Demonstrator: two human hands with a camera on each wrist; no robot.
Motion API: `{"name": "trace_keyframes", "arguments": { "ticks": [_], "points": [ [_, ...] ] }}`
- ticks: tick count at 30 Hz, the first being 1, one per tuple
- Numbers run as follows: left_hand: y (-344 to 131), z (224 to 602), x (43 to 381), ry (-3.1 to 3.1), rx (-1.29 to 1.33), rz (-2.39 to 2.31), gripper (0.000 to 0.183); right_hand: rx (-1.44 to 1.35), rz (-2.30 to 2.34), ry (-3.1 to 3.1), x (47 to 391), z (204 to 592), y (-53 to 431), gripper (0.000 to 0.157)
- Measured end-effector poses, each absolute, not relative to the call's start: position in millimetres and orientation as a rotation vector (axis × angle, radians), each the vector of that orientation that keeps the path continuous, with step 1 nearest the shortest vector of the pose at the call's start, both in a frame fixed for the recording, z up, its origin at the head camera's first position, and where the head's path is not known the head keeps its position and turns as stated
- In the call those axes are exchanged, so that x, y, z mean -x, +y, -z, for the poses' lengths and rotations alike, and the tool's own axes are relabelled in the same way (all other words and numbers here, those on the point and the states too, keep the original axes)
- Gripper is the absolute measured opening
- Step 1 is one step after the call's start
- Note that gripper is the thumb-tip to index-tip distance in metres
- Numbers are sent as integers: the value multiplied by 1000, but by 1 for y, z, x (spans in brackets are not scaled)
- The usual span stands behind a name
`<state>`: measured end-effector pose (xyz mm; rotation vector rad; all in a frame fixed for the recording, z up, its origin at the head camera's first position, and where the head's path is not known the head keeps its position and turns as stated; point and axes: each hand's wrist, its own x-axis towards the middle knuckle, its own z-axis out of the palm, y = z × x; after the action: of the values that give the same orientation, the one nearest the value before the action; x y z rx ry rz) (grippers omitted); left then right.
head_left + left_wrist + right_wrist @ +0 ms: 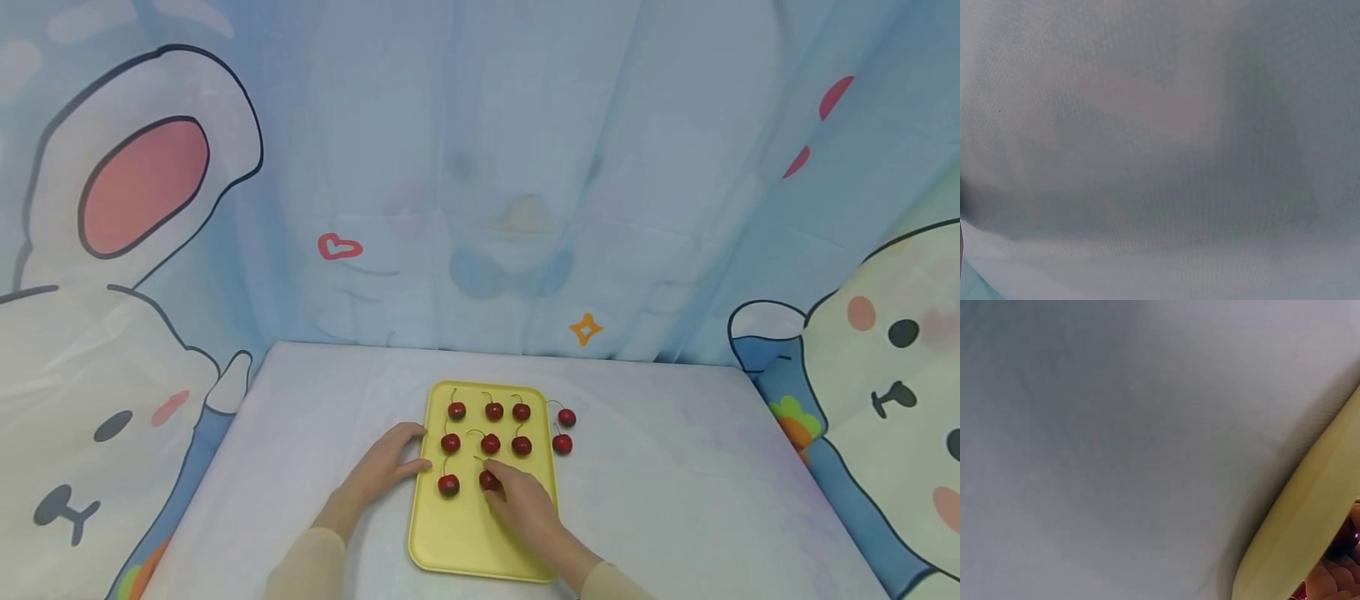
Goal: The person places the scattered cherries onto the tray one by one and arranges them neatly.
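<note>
A yellow tray [483, 542] lies lengthwise on the table and bears several dark red cherries with stems, set in rows. My right hand [525, 506] reaches over the tray and pinches a cherry [488, 480] between thumb and fingers, in the row nearest me. Left of that one sits another cherry [448, 485]. My left hand [382, 462] rests at the tray's left edge, thumb and fingers spread apart and touching the rim. In the right wrist view the tray's outer wall [1297, 519] shows, with part of the fingers and a dark cherry [1344, 540] beyond it.
Two loose cherries, an upper one [567, 417] and a lower one [562, 444], lie on the white tablecloth [675, 483] just right of the tray. A blue curtain [525, 125] with cartoon prints hangs behind the table. Only pale cloth [1160, 156] fills most of the left wrist view.
</note>
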<state>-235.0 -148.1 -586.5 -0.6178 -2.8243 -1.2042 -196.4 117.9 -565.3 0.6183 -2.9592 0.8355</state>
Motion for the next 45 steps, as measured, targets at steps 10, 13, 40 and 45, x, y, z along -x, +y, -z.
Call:
{"name": "trace_keyframes", "arguments": {
  "ticks": [10, 13, 40, 45],
  "points": [
    [-147, 587, 236, -2824, 622, 1200, 52, -617, -886, -2928, 196, 566, 119, 41],
    [-147, 586, 236, -2823, 621, 1214, 52, -583, -914, -2934, 193, 564, 123, 42],
    [-148, 588, 234, -2823, 618, 1202, 54, 56, -1148, -2934, 229, 567, 219, 71],
    [-147, 588, 235, -2822, 613, 1206, 54, 81, -1172, -2953, 236, 575, 221, 72]
  ]
}}
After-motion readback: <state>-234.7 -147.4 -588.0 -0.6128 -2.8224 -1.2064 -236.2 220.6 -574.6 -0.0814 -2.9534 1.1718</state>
